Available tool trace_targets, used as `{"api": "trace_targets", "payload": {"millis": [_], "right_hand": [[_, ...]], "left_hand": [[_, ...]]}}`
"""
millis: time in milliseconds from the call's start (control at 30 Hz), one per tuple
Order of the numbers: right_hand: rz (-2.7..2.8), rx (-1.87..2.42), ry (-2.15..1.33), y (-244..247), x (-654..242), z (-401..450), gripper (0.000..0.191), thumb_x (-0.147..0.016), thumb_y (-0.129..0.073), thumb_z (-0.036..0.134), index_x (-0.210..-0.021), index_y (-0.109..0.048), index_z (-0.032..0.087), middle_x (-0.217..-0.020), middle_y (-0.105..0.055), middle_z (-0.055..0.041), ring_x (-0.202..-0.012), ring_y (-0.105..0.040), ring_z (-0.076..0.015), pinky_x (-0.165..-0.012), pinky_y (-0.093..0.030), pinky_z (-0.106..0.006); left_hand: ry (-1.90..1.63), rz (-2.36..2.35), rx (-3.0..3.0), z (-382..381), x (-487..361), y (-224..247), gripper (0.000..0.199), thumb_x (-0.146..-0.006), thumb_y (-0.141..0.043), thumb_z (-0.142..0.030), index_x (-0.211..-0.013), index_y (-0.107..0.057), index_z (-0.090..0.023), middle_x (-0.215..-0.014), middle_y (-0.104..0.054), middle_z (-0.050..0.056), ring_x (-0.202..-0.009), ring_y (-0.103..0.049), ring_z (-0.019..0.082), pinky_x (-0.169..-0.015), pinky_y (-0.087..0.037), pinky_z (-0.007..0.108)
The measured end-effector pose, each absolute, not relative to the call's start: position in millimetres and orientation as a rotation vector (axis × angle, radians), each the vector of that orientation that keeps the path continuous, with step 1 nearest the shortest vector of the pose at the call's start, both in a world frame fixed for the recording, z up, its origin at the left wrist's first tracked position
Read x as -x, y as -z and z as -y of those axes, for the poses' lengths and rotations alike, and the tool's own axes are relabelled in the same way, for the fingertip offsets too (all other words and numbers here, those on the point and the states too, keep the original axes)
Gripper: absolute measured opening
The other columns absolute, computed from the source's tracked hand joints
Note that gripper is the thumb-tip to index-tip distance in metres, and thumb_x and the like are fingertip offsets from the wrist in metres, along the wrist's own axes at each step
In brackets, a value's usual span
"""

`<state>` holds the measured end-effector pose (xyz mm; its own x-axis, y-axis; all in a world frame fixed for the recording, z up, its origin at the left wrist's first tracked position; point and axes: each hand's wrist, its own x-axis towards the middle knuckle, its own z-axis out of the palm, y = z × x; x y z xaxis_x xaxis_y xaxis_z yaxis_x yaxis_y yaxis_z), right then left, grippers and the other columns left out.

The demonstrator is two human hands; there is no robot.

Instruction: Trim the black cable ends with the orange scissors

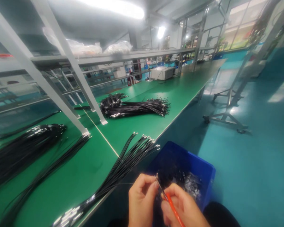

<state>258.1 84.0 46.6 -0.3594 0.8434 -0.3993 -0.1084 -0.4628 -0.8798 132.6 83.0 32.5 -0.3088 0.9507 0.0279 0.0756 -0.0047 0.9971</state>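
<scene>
My left hand (pixel 143 197) is pinched near the tip of a thin metal tool; a thin cable runs to it from the left, and the small end between its fingertips is hard to make out. My right hand (pixel 180 205) is closed around an orange-handled tool (pixel 173 208), whose slim metal tip meets the left fingertips. Both hands are in front of a blue bin (pixel 209 176) holding dark and clear scraps. Left of them, a bundle of black cables (pixel 130 157) with pale tips lies over the table's edge.
On the green table (pixel 94 157) are another black cable bundle (pixel 137 107), more cables (pixel 26 148) at the left and a white box (pixel 162 73) farther back. Slanted metal posts (pixel 68 56) hold a shelf. A wheeled metal frame (pixel 227 116) stands on the floor at right.
</scene>
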Motion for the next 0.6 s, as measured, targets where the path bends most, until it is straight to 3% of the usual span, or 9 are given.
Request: {"api": "trace_targets", "payload": {"millis": [267,433,533,600], "right_hand": [[0.998,1.167,-1.977,-41.6,-255.0,-92.5,0.039,-0.063,-0.073,0.048,-0.074,-0.047,0.021,-0.044,-0.054,0.0067,-0.030,-0.030,-0.0029,-0.030,-0.015,-0.015],[1.100,1.197,-1.922,-38.4,-261.7,-91.4,0.033,-0.066,-0.069,0.044,-0.073,-0.046,0.022,-0.044,-0.055,0.0065,-0.029,-0.031,-0.0042,-0.029,-0.014,-0.016],[1.120,1.248,-1.757,-38.1,-266.6,-86.3,0.026,-0.063,-0.072,0.031,-0.071,-0.049,0.022,-0.048,-0.055,0.0074,-0.037,-0.041,-0.0069,-0.036,-0.030,-0.017],[1.073,1.250,-1.579,-39.7,-266.8,-84.0,0.028,-0.059,-0.075,0.026,-0.076,-0.053,0.023,-0.055,-0.059,0.0057,-0.050,-0.054,-0.0128,-0.050,-0.044,-0.023]], "left_hand": [[-1.381,-1.501,-1.121,-84.4,-134.0,-26.1,0.009,-0.073,-0.066,-0.024,-0.067,-0.070,-0.018,-0.065,-0.066,0.001,-0.063,-0.061,0.018,-0.060,-0.047,0.024],[-1.378,-1.523,-1.145,-85.7,-135.4,-23.7,0.010,-0.075,-0.064,-0.023,-0.068,-0.069,-0.018,-0.064,-0.065,0.001,-0.063,-0.060,0.017,-0.060,-0.047,0.024],[-1.352,-1.525,-1.153,-86.2,-135.5,-24.0,0.008,-0.075,-0.064,-0.023,-0.072,-0.069,-0.018,-0.068,-0.066,0.001,-0.065,-0.061,0.018,-0.061,-0.048,0.025],[-1.334,-1.518,-1.170,-86.2,-135.3,-25.0,0.007,-0.074,-0.063,-0.022,-0.074,-0.070,-0.018,-0.070,-0.067,0.002,-0.067,-0.062,0.019,-0.063,-0.049,0.026]]}}
